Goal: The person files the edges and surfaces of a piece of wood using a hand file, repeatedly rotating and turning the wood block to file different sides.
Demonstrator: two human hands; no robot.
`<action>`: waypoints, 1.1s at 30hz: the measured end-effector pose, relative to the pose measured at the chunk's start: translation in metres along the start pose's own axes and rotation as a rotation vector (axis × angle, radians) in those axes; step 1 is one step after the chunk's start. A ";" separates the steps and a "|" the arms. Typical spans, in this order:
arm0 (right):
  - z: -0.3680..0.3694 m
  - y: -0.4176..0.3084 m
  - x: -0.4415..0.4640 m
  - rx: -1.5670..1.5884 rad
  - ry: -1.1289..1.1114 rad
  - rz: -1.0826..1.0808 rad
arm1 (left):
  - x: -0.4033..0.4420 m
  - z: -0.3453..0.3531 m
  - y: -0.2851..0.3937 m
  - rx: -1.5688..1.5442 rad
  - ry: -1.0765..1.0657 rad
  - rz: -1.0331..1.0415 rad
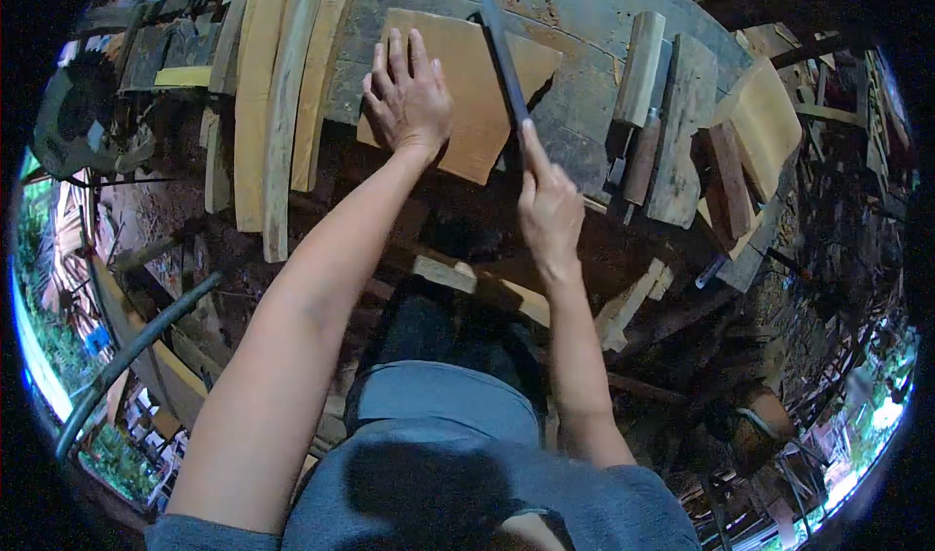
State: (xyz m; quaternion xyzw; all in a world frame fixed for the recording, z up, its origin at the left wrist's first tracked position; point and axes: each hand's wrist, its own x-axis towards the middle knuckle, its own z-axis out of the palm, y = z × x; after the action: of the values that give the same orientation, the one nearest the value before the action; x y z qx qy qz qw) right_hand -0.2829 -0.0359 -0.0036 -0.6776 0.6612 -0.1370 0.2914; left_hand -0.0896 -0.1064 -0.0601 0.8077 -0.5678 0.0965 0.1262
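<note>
Brown board (pixel 463 103) upper centre on bench (pixel 584 25), left hand (pixel 409 108) spread flat on its left part, right hand (pixel 552 210), nearer its right edge, gripping long dark tool (pixel 504 59) angled up-left across it.

The long blade (pixel 500 56) looks like dark matt metal; the flat board (pixel 466 83) is smooth, dull wood, while the workbench top (pixel 575 64) is rough, weathered wood, and the shirt (pixel 419 493) is matt cloth
</note>
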 end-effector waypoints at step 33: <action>0.000 -0.002 0.043 -0.021 0.151 -0.049 | -0.001 0.003 0.004 -0.025 0.026 0.013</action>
State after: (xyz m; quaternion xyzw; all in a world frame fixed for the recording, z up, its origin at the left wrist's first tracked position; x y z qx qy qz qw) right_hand -0.2776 -0.0776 -0.0110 -0.6843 0.6659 -0.1877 0.2303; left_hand -0.0937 -0.1078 -0.0623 0.8009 -0.5727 0.1006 0.1429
